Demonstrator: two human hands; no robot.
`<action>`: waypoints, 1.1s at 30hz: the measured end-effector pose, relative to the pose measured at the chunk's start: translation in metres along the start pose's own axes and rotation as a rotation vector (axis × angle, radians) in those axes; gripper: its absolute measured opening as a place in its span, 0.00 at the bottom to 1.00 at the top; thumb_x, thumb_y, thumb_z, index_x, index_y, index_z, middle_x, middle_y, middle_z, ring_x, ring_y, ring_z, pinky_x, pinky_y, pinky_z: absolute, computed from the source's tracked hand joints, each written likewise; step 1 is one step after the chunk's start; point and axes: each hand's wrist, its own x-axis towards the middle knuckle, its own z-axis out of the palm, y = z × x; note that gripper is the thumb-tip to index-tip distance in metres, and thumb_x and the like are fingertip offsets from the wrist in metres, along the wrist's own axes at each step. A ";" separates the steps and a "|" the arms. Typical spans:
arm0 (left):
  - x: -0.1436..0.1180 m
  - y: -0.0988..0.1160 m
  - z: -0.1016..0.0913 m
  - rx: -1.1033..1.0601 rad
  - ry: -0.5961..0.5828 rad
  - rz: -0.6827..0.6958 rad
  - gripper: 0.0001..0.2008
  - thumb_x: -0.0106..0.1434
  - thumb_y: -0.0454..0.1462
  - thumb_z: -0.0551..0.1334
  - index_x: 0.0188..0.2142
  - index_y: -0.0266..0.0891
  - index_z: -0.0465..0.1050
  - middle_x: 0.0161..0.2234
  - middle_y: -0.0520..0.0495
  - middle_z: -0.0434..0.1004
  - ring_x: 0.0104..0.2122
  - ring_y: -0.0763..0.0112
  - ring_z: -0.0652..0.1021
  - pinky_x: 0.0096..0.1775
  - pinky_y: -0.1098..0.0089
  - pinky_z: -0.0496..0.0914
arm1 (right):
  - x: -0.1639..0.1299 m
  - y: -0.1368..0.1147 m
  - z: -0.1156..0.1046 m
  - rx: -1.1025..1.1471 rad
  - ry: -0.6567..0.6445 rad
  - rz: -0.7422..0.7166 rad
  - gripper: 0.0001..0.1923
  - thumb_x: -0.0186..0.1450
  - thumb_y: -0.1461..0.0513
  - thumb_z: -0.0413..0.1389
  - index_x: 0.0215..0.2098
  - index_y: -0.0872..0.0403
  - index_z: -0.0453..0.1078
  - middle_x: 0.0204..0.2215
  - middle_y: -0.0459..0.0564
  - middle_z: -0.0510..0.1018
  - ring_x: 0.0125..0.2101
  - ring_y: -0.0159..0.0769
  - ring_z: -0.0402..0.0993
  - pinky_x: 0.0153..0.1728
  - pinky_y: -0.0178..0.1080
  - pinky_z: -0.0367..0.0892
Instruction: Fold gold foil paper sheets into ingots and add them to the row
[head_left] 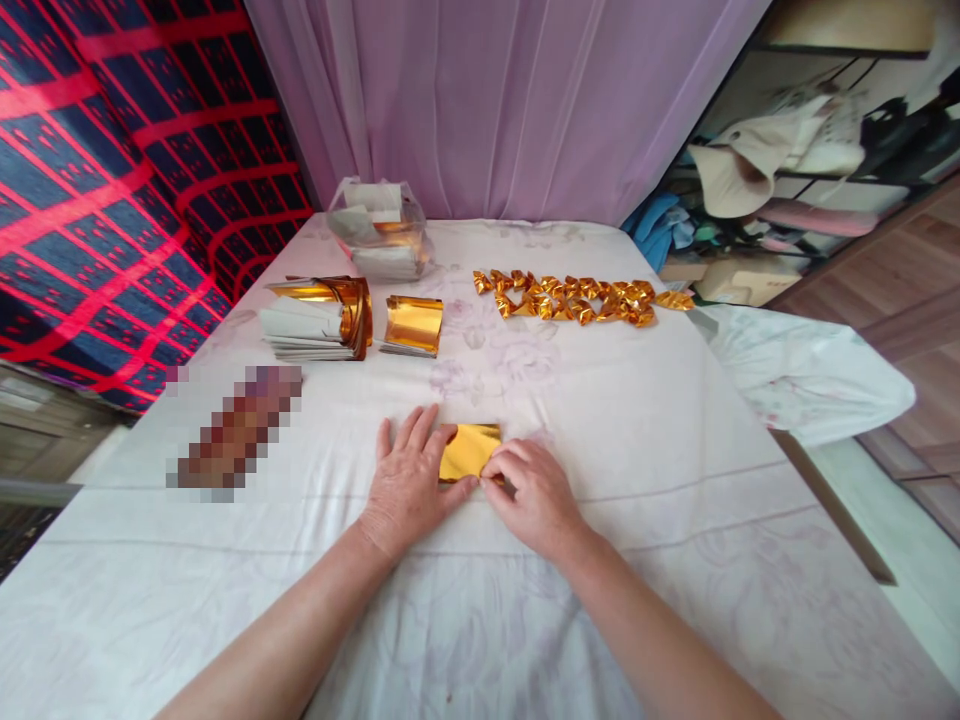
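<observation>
A folded sheet of gold foil paper (pixel 471 447) lies on the white cloth-covered table (pixel 660 440) in front of me. My left hand (pixel 409 485) rests flat on the sheet's left side, fingers spread over its edge. My right hand (pixel 529 495) pinches the sheet's lower right edge with fingertips and thumb. Both hands press the paper down against the cloth.
Farther back lie a stack of gold and white sheets (pixel 319 318), a curled gold sheet (pixel 412 324), a clear plastic bag of paper (pixel 379 240), and a row of several folded gold pieces (pixel 577 298). A pixelated object (pixel 232 432) lies at the left. Shelves with clothes stand at the right.
</observation>
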 end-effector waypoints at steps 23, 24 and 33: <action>0.000 -0.020 -0.009 -0.113 -0.171 0.046 0.27 0.62 0.42 0.61 0.61 0.47 0.62 0.68 0.42 0.53 0.67 0.51 0.54 0.64 0.42 0.46 | -0.001 -0.001 -0.003 0.030 0.011 0.008 0.06 0.61 0.68 0.56 0.28 0.52 0.69 0.31 0.48 0.76 0.34 0.37 0.70 0.37 0.40 0.63; 0.000 -0.022 -0.009 -0.117 -0.180 0.053 0.28 0.62 0.42 0.61 0.62 0.47 0.62 0.68 0.43 0.53 0.67 0.51 0.54 0.64 0.42 0.46 | -0.001 -0.001 -0.003 0.034 0.008 0.008 0.06 0.61 0.68 0.56 0.28 0.52 0.69 0.31 0.48 0.76 0.34 0.37 0.70 0.38 0.40 0.63; 0.002 -0.036 -0.014 -0.142 -0.269 0.111 0.29 0.63 0.38 0.59 0.64 0.51 0.60 0.70 0.46 0.47 0.68 0.54 0.52 0.64 0.45 0.45 | -0.001 -0.001 -0.004 0.046 0.002 0.010 0.06 0.62 0.67 0.54 0.28 0.51 0.69 0.30 0.48 0.75 0.34 0.37 0.70 0.38 0.39 0.63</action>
